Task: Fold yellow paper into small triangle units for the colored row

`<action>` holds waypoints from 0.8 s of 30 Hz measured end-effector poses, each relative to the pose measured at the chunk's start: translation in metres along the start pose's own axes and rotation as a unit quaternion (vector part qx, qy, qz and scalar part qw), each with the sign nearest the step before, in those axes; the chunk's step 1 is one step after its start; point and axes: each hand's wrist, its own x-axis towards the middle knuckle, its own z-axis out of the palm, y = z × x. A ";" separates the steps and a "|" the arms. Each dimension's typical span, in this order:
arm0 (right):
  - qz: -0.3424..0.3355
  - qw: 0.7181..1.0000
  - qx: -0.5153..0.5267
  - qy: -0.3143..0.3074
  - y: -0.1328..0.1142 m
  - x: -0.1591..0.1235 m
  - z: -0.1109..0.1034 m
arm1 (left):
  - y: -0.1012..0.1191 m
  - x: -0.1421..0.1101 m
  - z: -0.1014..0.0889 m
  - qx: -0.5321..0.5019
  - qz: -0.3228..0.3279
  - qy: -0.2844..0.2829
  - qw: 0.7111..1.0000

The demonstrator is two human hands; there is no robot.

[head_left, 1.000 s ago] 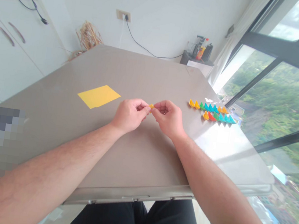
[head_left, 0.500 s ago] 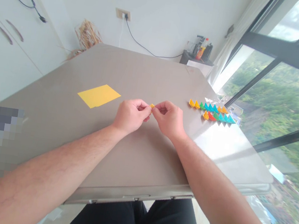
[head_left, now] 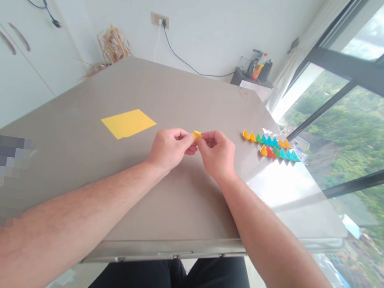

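A small yellow folded paper piece (head_left: 197,135) is held up between the two hands, over the middle stretch of the surface (head_left: 183,209), well apart from the near and far edges. The left hand (head_left: 170,146) has its thumb and forefinger closed on the left end of the piece; the right hand (head_left: 217,153) pinches the right end in the same way. The other fingers of both hands are curled under, and the folds they cover cannot be made out.

Toward the left edge of the surface, beside the left hand but not touching it, a yellow sheet (head_left: 128,124) lies flat, one corner pointing at the far edge.

Close to the right edge stand two rows of small folded paper shapes like boats, set side by side. The back row (head_left: 270,141) runs through yellow, green, blue and orange; the front row (head_left: 282,154), nearer the person, goes from orange through red and green to teal.

Beyond the far edge are a wall outlet (head_left: 160,20) with a black cord (head_left: 188,66), and dried stalks (head_left: 113,44) by the far left corner. Past the far right corner, a bottle (head_left: 259,67) stands on a low cabinet (head_left: 252,82). A window (head_left: 347,106) fills the view past the right edge.
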 end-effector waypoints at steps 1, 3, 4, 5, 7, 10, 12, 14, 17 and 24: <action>0.008 1.000 0.006 -0.001 0.000 0.000 0.000 | 0.000 0.000 0.000 -0.004 -0.003 0.000 1.000; 0.014 1.000 -0.002 -0.005 0.001 0.001 -0.001 | 0.002 0.000 0.001 -0.014 -0.015 -0.005 1.000; 0.014 1.000 -0.013 -0.007 0.001 0.001 -0.001 | 0.002 0.000 0.001 -0.018 -0.022 -0.010 1.000; 0.010 0.999 -0.030 -0.009 0.001 0.001 -0.001 | 0.003 -0.001 0.001 -0.024 -0.029 -0.016 0.999; -0.004 0.997 -0.077 -0.009 0.000 0.000 0.001 | 0.005 -0.002 0.003 -0.035 -0.044 -0.020 0.998; -0.047 0.985 -0.166 0.006 0.000 -0.002 0.005 | 0.005 -0.004 0.005 -0.043 -0.057 -0.004 0.997; -0.076 0.974 -0.211 0.018 0.000 -0.004 0.008 | 0.003 -0.004 0.006 -0.037 -0.059 0.005 0.998; -0.096 0.972 -0.214 0.029 0.000 -0.004 0.008 | 0.001 -0.003 0.006 -0.031 -0.051 0.004 0.998; -0.116 0.981 -0.148 0.045 -0.001 -0.004 0.005 | 0.000 -0.002 0.005 -0.025 -0.030 -0.007 0.999; -0.125 0.986 -0.090 0.058 -0.001 -0.004 0.002 | 0.002 -0.004 0.003 -0.041 -0.032 -0.039 0.998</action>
